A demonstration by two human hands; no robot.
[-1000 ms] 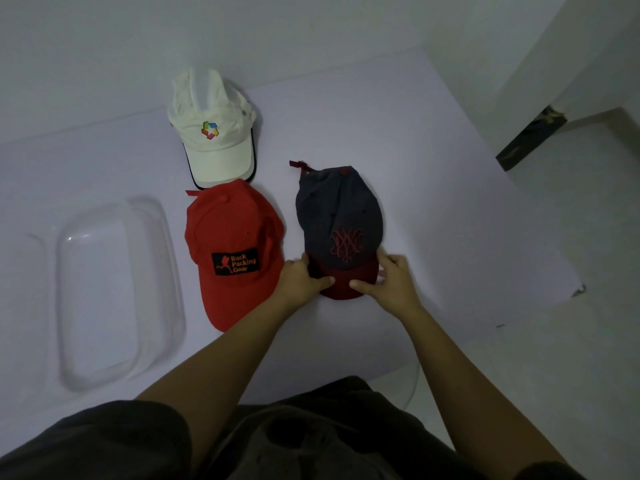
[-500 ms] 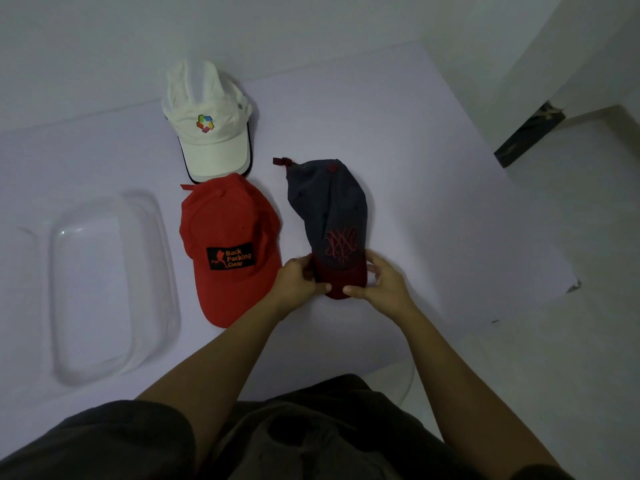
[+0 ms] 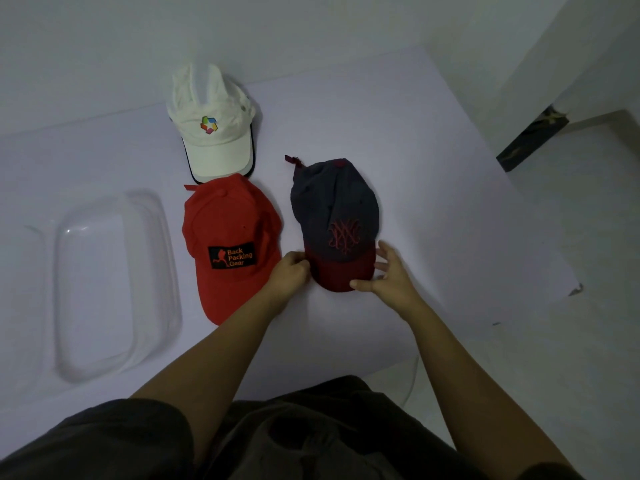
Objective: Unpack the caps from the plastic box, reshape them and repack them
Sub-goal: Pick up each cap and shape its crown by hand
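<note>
A navy cap [image 3: 333, 209] with a dark red brim and red monogram lies on the white table [image 3: 450, 209], brim toward me. My left hand [image 3: 291, 276] is curled against the brim's left edge, pinching it. My right hand [image 3: 389, 273] rests at the brim's right side, fingers spread, thumb touching the front edge. A red cap [image 3: 227, 226] with a black "Back Packing Gear" patch lies just to the left. Behind it lies a white cap [image 3: 214, 143] with a coloured logo. The clear plastic box [image 3: 173, 299] stands empty at the left.
A faint clear piece, perhaps the box's lid [image 3: 27, 258], lies left of the box. The table's right edge drops to a pale floor [image 3: 571, 341]. A wall runs behind the table. My dark clothing fills the bottom of the view.
Half a second ago both hands squeezed the navy cap's brim into a narrow curve. Now the brim has spread wider and my right hand's fingers have opened.
</note>
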